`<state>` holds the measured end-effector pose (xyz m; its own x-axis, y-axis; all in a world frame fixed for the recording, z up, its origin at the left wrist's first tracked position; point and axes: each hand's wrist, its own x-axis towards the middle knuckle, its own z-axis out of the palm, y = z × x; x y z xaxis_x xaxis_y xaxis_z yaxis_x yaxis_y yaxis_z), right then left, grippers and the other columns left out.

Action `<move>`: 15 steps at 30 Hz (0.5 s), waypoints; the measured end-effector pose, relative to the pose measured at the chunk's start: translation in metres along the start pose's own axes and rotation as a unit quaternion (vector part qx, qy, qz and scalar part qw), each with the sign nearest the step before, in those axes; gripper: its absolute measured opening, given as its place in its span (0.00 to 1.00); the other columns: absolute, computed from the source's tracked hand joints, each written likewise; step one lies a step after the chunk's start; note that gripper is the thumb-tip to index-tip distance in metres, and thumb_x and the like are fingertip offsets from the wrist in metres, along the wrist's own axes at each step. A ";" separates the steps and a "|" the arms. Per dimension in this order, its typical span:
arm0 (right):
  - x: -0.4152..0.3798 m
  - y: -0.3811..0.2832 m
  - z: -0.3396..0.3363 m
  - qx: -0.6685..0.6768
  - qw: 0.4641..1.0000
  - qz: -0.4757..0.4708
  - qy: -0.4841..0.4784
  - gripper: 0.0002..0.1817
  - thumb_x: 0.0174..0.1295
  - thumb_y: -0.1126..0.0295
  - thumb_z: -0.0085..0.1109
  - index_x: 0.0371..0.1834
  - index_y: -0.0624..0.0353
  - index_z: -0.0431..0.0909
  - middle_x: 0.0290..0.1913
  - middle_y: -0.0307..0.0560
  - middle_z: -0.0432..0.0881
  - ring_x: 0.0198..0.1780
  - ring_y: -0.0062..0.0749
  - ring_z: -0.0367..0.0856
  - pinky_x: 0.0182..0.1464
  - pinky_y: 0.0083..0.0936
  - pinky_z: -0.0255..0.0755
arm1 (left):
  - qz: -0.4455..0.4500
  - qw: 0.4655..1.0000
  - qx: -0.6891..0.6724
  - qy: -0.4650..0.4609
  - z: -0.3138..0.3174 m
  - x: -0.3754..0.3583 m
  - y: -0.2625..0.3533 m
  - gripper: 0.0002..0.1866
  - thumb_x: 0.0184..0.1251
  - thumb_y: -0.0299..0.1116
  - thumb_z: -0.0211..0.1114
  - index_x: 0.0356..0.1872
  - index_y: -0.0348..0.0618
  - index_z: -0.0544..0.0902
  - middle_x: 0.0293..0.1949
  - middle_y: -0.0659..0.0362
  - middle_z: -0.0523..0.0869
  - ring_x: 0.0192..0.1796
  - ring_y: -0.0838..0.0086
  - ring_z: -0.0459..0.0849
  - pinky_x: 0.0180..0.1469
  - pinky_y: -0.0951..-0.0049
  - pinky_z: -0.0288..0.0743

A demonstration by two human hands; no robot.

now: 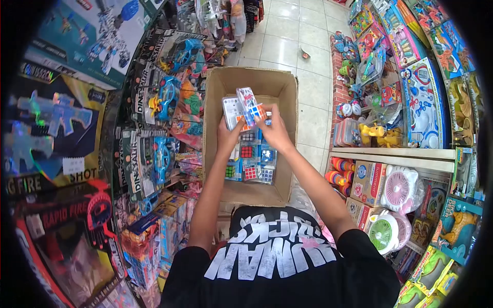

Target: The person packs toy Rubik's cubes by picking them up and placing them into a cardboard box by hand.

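A cardboard box [215, 84] stands in front of me with its top open. Over it, my left hand [229, 134] is closed on a packaged puzzle cube [232, 109], whose pale printed card faces up. My right hand [275, 129] grips another packaged puzzle cube [255, 111], showing white, blue and orange squares under a pink-lettered card top. The two packs overlap and seem to touch. Beneath them, several more packaged puzzle cubes [250, 173] lie inside the box; my hands hide part of them.
Toy shelves crowd both sides. Dinosaur blister packs [164, 100] hang close on the left, above a red-and-black toy gun box [67, 236]. To the right are a white shelf edge [395, 156] and handheld fans [403, 187]. Tiled floor [313, 87] runs beyond the box.
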<state>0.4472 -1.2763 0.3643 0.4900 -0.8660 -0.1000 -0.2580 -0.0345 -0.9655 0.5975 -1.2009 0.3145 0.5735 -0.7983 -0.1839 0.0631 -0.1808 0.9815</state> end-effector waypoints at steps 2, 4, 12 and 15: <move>0.030 0.022 0.002 -0.054 0.998 -0.013 0.028 0.28 0.63 0.61 0.65 0.57 0.66 0.64 0.56 0.62 0.77 0.60 0.53 0.77 0.62 0.41 0.69 | -0.024 0.998 0.028 -0.053 0.003 0.029 -0.012 0.24 0.62 0.40 0.71 0.53 0.33 0.78 0.44 0.52 0.88 0.44 0.71 0.87 0.50 0.69 0.78; 0.053 0.033 0.002 -0.110 0.993 -0.007 0.040 0.30 0.58 0.64 0.68 0.58 0.65 0.65 0.58 0.60 0.77 0.61 0.53 0.75 0.61 0.46 0.69 | -0.057 0.995 0.051 -0.058 0.004 0.063 -0.049 0.27 0.60 0.43 0.73 0.53 0.33 0.79 0.45 0.48 0.88 0.46 0.64 0.88 0.51 0.66 0.78; 0.102 0.069 0.013 -0.565 0.815 0.127 0.021 0.26 0.53 0.63 0.69 0.52 0.65 0.76 0.57 0.50 0.77 0.63 0.45 0.70 0.59 0.44 0.70 | -0.099 0.979 0.177 -0.022 0.021 0.130 -0.122 0.27 0.56 0.54 0.72 0.45 0.39 0.84 0.42 0.48 0.89 0.50 0.55 0.87 0.54 0.59 0.77; 0.106 0.085 0.013 -0.532 0.836 0.130 0.025 0.28 0.58 0.54 0.67 0.54 0.64 0.75 0.57 0.51 0.76 0.62 0.43 0.72 0.62 0.39 0.69 | -0.067 0.981 0.180 -0.030 0.033 0.133 -0.108 0.29 0.58 0.56 0.70 0.46 0.37 0.83 0.42 0.46 0.88 0.49 0.52 0.86 0.54 0.58 0.77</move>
<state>0.4876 -1.3644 0.2690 0.2731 -0.9323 -0.2373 -0.9585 -0.2427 -0.1497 0.6399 -1.3064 0.1823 0.5299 -0.7841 -0.3229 -0.1637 -0.4682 0.8683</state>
